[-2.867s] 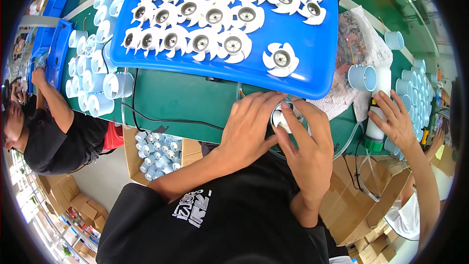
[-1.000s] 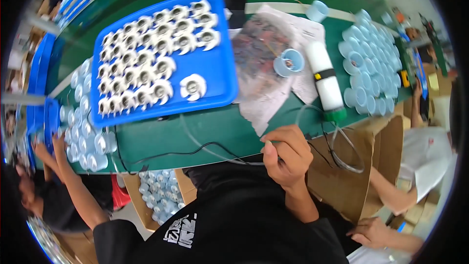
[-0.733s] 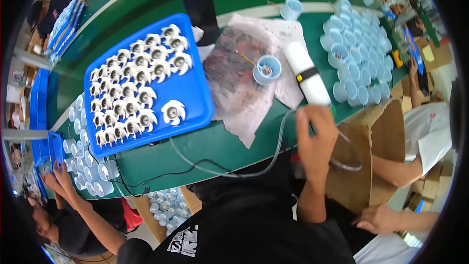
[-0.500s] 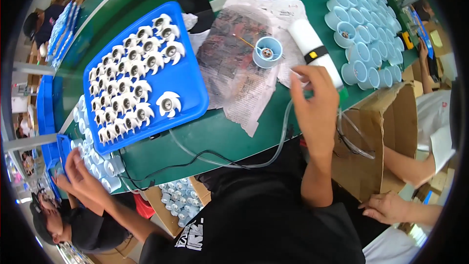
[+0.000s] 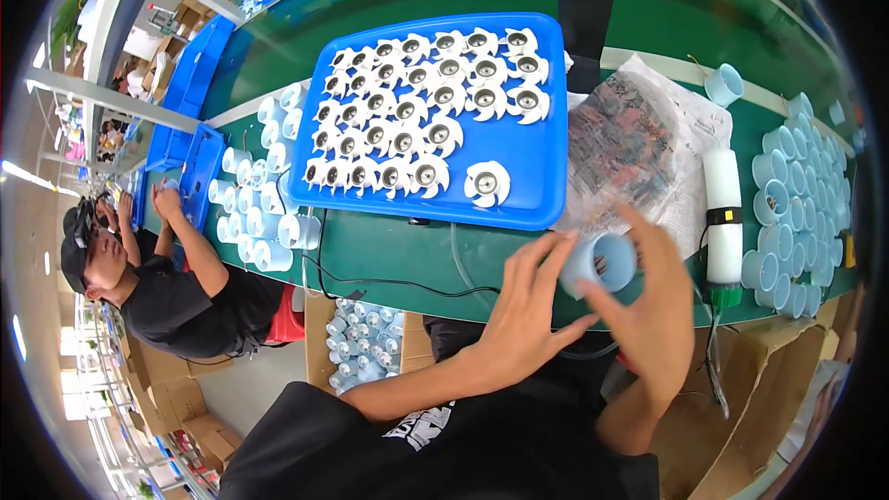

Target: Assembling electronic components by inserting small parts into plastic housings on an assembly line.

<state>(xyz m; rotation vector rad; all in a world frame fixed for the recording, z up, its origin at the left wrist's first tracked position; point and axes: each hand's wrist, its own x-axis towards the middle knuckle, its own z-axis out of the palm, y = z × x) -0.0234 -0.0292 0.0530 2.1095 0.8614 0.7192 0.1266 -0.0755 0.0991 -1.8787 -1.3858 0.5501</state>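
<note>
A light blue plastic cup-shaped housing (image 5: pixel 576 267) is tilted in front of me, with coppery parts partly visible inside. My right hand (image 5: pixel 659 310) wraps around its right side, thumb across the near rim. Fingertips of my left hand (image 5: pixel 519 315) rest by its left wall, apparently touching it; the left thumb points away from the fingers. Beyond both hands lies a crumpled printed paper sheet (image 5: pixel 630 143). White finned impellers (image 5: pixel 486 183) stand in rows in a blue tray (image 5: pixel 528 153) to the left of it.
A white cylinder with a black band (image 5: pixel 723 181) lies at right, near many blue housings (image 5: pixel 787 213). More housings (image 5: pixel 255 213) stand left of the tray. Cables (image 5: pixel 407 287) hang along the table edge. Below are a carton of housings (image 5: pixel 319 343) and another carton (image 5: pixel 764 389). A co-worker (image 5: pixel 176 301) sits left.
The housing that stood on the paper is now in my right hand, nearer my body. My left hand has come across from the far left to meet it. My view has turned leftward.
</note>
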